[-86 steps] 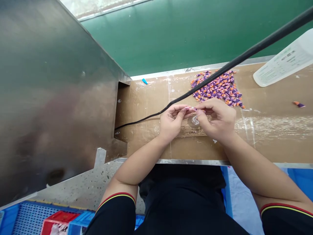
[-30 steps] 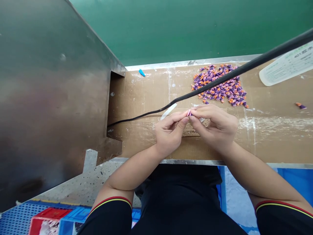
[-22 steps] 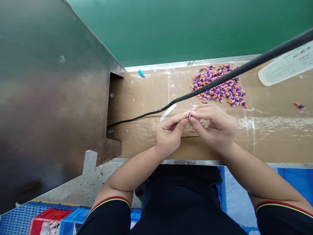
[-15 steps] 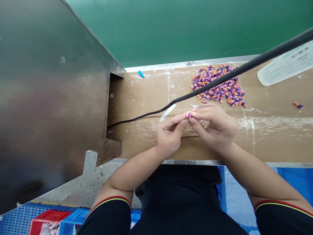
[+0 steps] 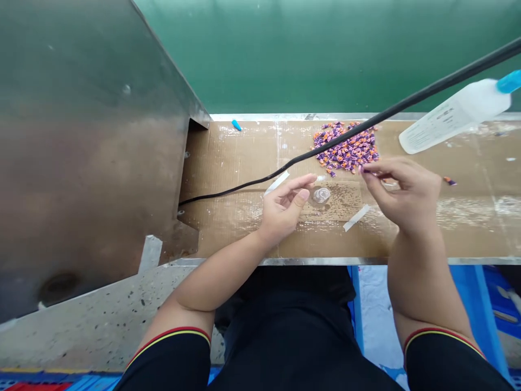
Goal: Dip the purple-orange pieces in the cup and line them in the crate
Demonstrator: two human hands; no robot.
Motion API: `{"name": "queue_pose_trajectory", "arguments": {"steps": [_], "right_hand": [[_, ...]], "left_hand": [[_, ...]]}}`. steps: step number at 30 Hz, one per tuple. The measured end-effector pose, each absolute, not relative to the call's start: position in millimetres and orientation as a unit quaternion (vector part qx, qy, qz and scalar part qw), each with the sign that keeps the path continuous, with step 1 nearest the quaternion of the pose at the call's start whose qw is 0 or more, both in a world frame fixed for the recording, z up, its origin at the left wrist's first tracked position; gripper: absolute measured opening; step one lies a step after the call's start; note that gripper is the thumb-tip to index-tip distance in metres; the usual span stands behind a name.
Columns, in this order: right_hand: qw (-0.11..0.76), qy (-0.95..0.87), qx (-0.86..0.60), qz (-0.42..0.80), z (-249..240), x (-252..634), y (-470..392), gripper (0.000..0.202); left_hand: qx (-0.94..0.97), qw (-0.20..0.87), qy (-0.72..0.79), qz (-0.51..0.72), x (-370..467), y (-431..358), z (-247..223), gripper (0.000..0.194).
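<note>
My left hand [image 5: 285,210] is held over the cardboard with its fingers apart and nothing between them. My right hand [image 5: 407,193] pinches a small purple-and-pink piece [image 5: 362,169] between thumb and forefinger, at the near right edge of a pile of small purple, pink and orange pieces [image 5: 353,152]. Much of the pinched piece is covered by the fingertips. Between my hands, a clear round blob or small dish [image 5: 321,195] lies on a taped-down, spotted cardboard patch [image 5: 342,209].
A black cable [image 5: 260,181] crosses above the table from left to upper right. A white bottle with a blue tip [image 5: 451,117] lies at the right. One loose piece [image 5: 449,181], a blue cap [image 5: 236,125] and a metal cabinet [image 5: 101,136] stand around the cardboard-covered table [image 5: 232,233].
My hands have separated. The right has moved right to the pile's edge with the purple-and-pink piece; the left has opened. The view has shifted, showing more of the bottle and the clear blob.
</note>
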State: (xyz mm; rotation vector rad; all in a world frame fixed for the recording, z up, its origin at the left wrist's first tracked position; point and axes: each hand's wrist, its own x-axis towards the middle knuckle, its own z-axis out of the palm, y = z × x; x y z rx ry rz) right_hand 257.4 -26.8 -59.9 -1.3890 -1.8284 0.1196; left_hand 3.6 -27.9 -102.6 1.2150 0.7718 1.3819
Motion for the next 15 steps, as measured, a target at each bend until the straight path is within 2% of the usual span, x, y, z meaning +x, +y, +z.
{"name": "queue_pose_trajectory", "arguments": {"steps": [5, 7, 9, 12, 15], "right_hand": [[0.229, -0.771, -0.594, -0.005, -88, 317, -60, 0.015], [0.198, -0.784, -0.588, -0.001, -102, 325, -71, 0.017], [0.219, -0.77, -0.599, -0.008, -113, 324, -81, 0.022], [0.296, -0.699, -0.651, -0.022, -124, 316, -94, 0.043], [0.347, -0.643, -0.683, -0.011, -129, 308, -100, 0.042]], "left_hand": [[0.525, 0.527, 0.318, 0.588, 5, -25, -106, 0.03], [0.537, 0.515, 0.305, 0.595, 7, -25, -108, 0.027], [0.564, 0.479, 0.295, 0.605, 8, -26, -109, 0.021], [0.635, 0.389, 0.279, 0.606, 10, -28, -109, 0.013], [0.684, 0.317, 0.265, 0.601, 12, -29, -111, 0.012]]}}
